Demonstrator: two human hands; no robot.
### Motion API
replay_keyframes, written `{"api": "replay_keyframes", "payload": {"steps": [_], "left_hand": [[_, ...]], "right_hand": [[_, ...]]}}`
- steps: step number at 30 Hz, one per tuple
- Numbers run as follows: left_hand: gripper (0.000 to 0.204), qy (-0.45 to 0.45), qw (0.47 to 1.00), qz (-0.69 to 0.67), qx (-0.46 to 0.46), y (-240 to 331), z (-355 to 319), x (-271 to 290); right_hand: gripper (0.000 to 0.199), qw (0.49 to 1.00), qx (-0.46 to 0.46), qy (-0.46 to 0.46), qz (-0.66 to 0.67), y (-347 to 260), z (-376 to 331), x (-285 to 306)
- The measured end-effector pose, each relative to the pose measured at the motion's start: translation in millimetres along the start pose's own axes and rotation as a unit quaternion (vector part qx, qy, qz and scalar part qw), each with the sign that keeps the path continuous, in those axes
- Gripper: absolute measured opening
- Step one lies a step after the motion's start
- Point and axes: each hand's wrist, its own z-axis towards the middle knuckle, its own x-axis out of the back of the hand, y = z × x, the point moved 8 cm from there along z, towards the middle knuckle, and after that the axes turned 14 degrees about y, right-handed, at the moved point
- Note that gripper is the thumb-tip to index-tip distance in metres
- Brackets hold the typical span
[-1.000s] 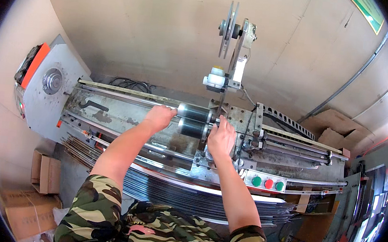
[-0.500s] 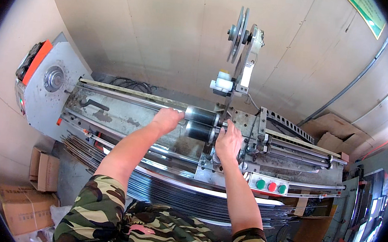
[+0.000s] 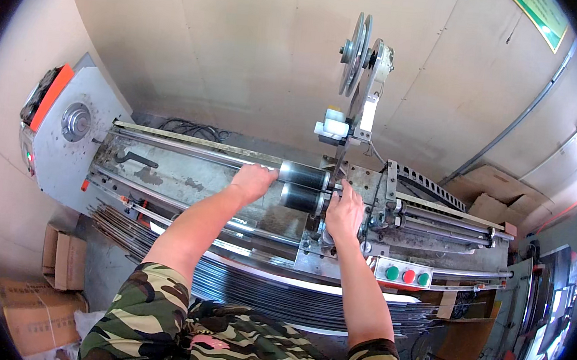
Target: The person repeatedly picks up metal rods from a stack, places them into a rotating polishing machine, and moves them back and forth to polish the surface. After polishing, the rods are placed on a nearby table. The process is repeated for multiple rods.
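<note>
My left hand (image 3: 256,181) is closed around a long thin metal rod (image 3: 195,148), just left of two black rollers (image 3: 305,175). The rod runs left toward a grey machine housing (image 3: 66,130). At the rollers' right end is my right hand (image 3: 345,214), its fingers bent over a small metal part. The fingers hide what they grip there. The rollers lie side by side, with silver collars at their ends. Above my right hand rises an arm carrying a metal disc wheel (image 3: 356,54) and a white plastic fitting (image 3: 333,127).
A control box (image 3: 400,275) with green and red buttons sits right of my right forearm. Many thin rods (image 3: 259,284) lie along the machine's near side. A black bent handle (image 3: 136,159) rests on the bed. Cardboard boxes (image 3: 35,315) stand at lower left.
The whole view has shifted slightly. Both hands keep their places beside the rollers, with no clear change in their hold.
</note>
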Motion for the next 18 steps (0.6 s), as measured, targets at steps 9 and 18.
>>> {"api": "replay_keyframes", "payload": {"steps": [9,18], "left_hand": [[0.019,-0.019,1.000,-0.006,0.005,-4,1,-5],[0.021,-0.024,0.999,-0.039,-0.016,-15,1,-3]], "right_hand": [[0.039,1.000,-0.003,-0.007,-0.013,0,-1,-5],[0.042,0.999,0.022,-0.017,-0.027,-9,0,-13]]}}
